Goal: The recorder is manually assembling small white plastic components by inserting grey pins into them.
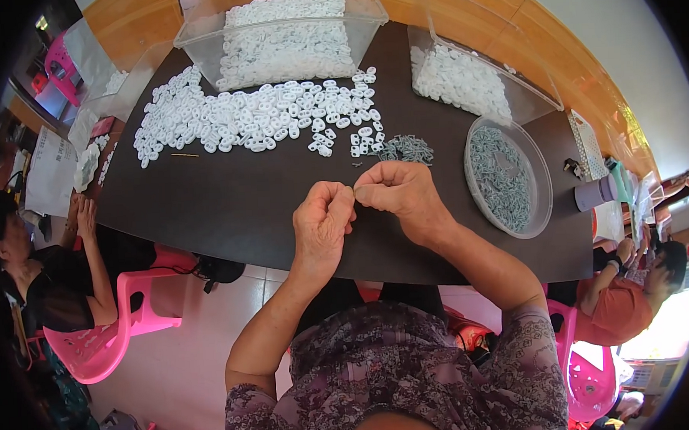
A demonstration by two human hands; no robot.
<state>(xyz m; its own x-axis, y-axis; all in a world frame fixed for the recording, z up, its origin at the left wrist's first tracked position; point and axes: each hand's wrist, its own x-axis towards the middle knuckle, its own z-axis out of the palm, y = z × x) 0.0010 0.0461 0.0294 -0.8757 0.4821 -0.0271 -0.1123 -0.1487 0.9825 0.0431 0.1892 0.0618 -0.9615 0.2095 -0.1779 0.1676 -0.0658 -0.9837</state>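
Observation:
Over the dark table's near part my left hand (323,220) and my right hand (402,195) meet at their fingertips, thumbs and forefingers pinched together. Whatever lies between the fingers is too small or too covered to make out. Just beyond my right hand is a loose heap of small grey screws (408,148). Next to it sit a few white oval plastic pieces with two holes (367,142). A wide spread of the same white pieces (240,116) covers the table's far left and middle.
A clear bin (282,45) heaped with white pieces stands at the back. Another clear box (461,79) holds white parts at back right. A round tub (504,177) of screws and a purple-grey cup (596,193) are on the right. People sit on pink chairs (122,324) at both sides.

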